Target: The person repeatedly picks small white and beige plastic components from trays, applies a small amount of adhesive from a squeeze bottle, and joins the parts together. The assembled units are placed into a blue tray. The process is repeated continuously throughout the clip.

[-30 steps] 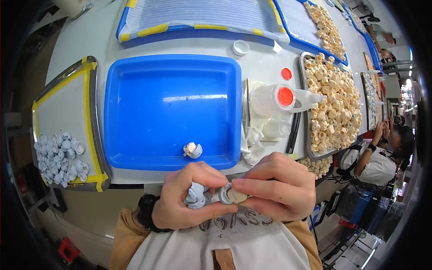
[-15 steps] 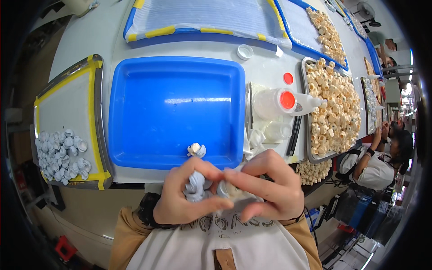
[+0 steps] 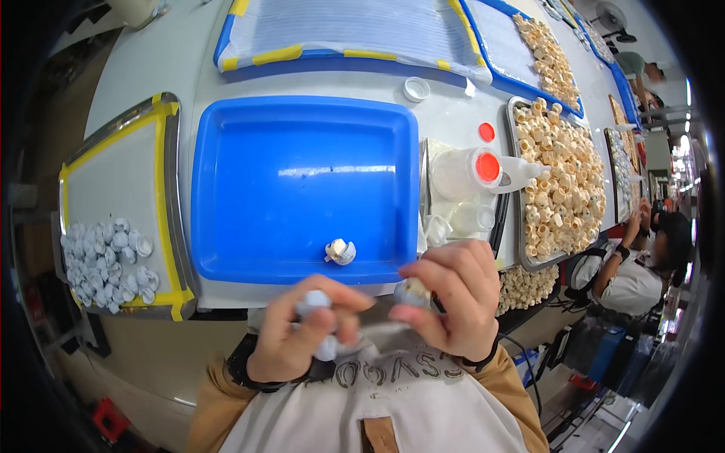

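Note:
My left hand is curled around small pale blue-grey molded parts; its fingers hide how many there are. Pinched between the thumb and fingers of my right hand is a small cream and grey-blue molded part. Both hands are just in front of the near edge of a blue plastic tray, a little apart from each other. One cream and pale-blue assembled piece lies inside that tray by its near wall.
At left, a yellow-taped tray bears a pile of pale blue-grey parts. To the right stand a white bottle with a red top, a squeeze bottle and a metal tray heaped with cream parts. A co-worker sits farther right.
My hands have moved apart; the right one has drawn the cream and grey-blue part away from the left. The view has shifted slightly.

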Demonstrator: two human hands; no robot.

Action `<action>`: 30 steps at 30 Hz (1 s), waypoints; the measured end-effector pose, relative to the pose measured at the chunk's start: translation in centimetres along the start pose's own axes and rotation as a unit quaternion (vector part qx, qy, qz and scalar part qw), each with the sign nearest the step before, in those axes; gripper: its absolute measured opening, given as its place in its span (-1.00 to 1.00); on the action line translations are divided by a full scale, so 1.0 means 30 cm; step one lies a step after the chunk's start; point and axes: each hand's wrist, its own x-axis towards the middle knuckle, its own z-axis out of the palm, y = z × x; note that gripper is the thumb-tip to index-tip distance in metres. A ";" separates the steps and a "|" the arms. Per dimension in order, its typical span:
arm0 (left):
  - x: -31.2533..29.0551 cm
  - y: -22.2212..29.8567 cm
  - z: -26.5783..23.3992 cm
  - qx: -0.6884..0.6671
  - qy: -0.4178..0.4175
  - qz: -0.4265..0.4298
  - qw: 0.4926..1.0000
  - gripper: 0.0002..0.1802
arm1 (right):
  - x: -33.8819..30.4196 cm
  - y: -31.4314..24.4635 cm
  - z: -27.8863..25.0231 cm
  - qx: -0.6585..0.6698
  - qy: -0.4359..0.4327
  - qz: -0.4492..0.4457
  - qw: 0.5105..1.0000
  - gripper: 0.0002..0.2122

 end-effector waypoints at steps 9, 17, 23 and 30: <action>0.027 -0.014 0.019 -0.070 -0.005 0.100 0.992 -0.45 | 0.003 -0.031 0.043 -0.028 -0.087 0.106 0.990 -0.38; 0.021 -0.012 0.029 -0.079 0.031 0.069 0.994 -0.57 | -0.254 0.289 -0.409 -0.177 0.271 0.367 0.872 -0.82; 0.019 -0.016 0.024 0.032 -0.001 0.037 0.999 -0.58 | -0.308 0.416 -0.387 -0.241 0.177 0.368 0.881 -0.80; 0.034 -0.004 0.026 -0.040 -0.033 -0.059 0.997 -0.54 | -0.316 0.401 -0.374 -0.169 0.260 0.354 0.882 -0.85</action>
